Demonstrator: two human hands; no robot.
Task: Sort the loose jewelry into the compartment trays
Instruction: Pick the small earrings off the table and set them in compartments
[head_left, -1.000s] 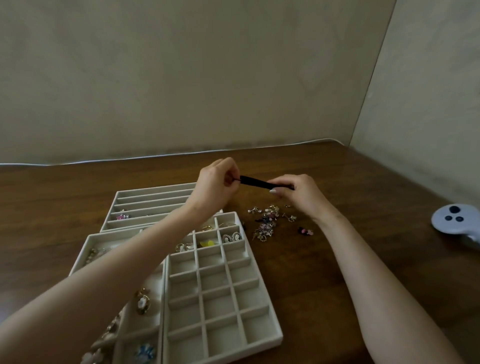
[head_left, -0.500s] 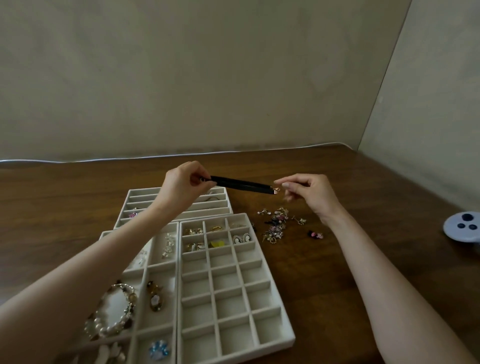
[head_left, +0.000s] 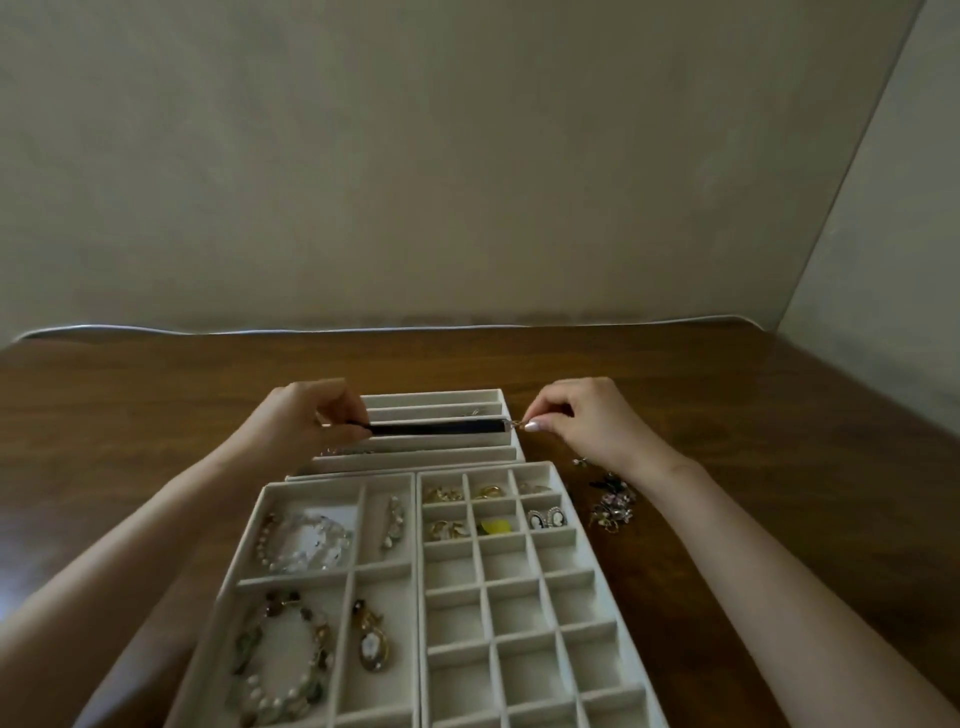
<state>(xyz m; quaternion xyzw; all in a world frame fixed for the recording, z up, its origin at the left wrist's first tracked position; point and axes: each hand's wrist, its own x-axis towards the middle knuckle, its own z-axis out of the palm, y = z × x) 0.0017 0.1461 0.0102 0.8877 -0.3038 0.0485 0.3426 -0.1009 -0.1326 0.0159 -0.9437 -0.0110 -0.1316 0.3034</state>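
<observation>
We found the black band stretched over the far slotted tray, seemingly clear of it. The left hand, fingers curled, pinched its left end; the right hand pinched the clasp end.

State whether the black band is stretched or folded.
Stretched: black band runs straight between left hand and right hand, each holding an end.

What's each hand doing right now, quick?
Left hand: pinching one end of the black band.
Right hand: pinching the band's clasp end.
</observation>
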